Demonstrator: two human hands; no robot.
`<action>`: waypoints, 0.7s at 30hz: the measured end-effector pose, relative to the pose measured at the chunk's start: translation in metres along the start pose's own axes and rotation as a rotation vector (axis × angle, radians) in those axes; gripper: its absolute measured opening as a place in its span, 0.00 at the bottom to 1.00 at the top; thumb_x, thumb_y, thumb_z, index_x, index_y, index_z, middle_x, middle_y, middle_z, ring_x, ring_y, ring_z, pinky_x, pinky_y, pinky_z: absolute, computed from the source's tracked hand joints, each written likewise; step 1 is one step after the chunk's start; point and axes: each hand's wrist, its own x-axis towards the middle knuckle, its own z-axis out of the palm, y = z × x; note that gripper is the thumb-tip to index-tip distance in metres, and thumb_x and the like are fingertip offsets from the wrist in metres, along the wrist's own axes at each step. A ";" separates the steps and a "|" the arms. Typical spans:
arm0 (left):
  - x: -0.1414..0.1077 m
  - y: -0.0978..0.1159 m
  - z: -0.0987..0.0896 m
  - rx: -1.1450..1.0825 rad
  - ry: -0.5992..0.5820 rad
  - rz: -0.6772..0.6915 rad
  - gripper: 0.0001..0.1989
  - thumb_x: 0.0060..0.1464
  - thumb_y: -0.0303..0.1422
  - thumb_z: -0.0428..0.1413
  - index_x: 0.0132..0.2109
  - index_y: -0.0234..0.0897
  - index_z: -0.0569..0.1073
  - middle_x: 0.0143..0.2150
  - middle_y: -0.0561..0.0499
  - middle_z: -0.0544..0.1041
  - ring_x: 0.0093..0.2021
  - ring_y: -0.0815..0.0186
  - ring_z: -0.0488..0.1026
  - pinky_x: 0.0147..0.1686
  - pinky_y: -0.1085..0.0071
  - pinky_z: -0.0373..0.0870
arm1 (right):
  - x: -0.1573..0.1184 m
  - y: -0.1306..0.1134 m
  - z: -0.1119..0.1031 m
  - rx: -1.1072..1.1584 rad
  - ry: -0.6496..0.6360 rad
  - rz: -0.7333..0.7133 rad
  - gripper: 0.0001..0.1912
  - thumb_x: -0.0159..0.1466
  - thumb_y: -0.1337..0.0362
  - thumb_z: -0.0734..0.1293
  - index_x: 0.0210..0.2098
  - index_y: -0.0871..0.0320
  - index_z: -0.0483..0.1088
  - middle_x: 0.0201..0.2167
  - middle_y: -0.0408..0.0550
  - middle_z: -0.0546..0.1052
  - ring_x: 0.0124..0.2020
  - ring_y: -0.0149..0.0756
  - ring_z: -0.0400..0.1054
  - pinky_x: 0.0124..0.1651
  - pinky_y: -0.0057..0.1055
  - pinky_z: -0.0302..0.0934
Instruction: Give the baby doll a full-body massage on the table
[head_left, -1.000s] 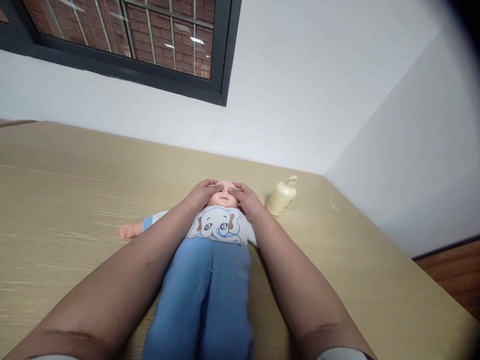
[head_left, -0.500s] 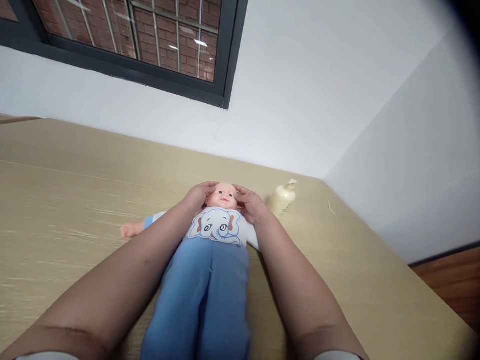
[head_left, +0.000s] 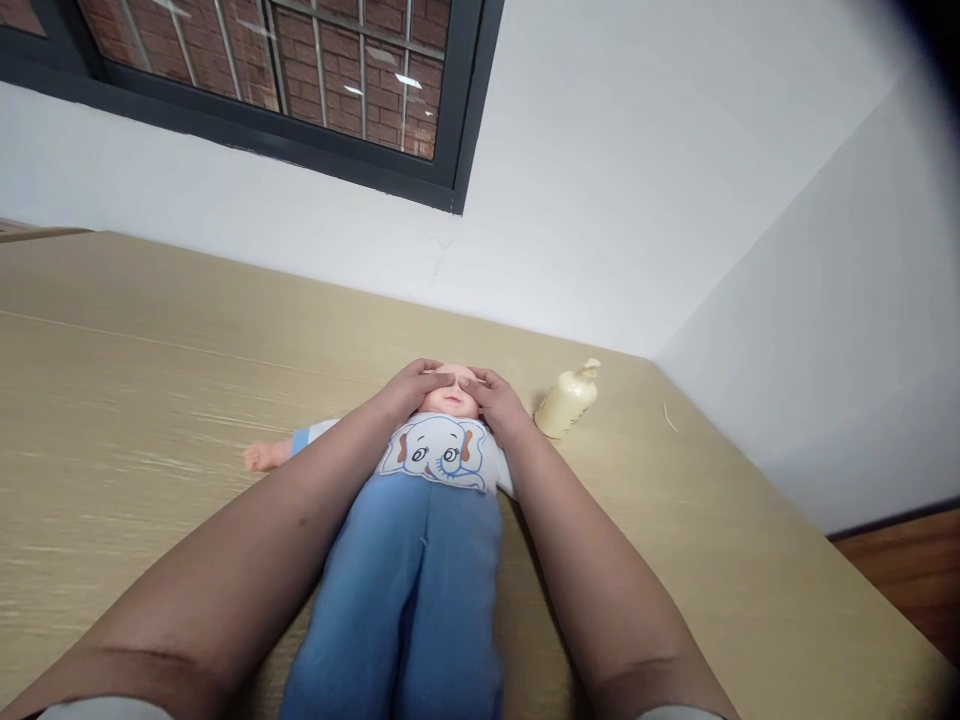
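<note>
A baby doll lies face up on the wooden table, dressed in a white top with an elephant print and blue trousers. My left hand is against one side of the doll's head, its thumb lying over one eye. On the other side my right hand cups the head, with its thumb over the other eye. The doll's mouth shows between and below my thumbs. Some of my fingertips are hidden behind the head. One doll arm sticks out to the left past my forearm.
A cream pump bottle stands on the table to the right of my right hand. A thin pale strand lies farther right. Behind the table are a white wall and a dark-framed window.
Both thumbs have moved inward across the doll's face and now cover its eyes, which were visible before. The view has shifted slightly.
</note>
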 end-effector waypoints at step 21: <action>-0.001 0.003 0.002 0.008 0.011 -0.028 0.15 0.55 0.34 0.61 0.49 0.33 0.76 0.51 0.37 0.80 0.48 0.52 0.79 0.49 0.60 0.75 | -0.009 -0.010 -0.011 -0.022 -0.154 0.048 0.41 0.57 0.54 0.75 0.67 0.49 0.61 0.65 0.48 0.69 0.60 0.47 0.69 0.59 0.42 0.67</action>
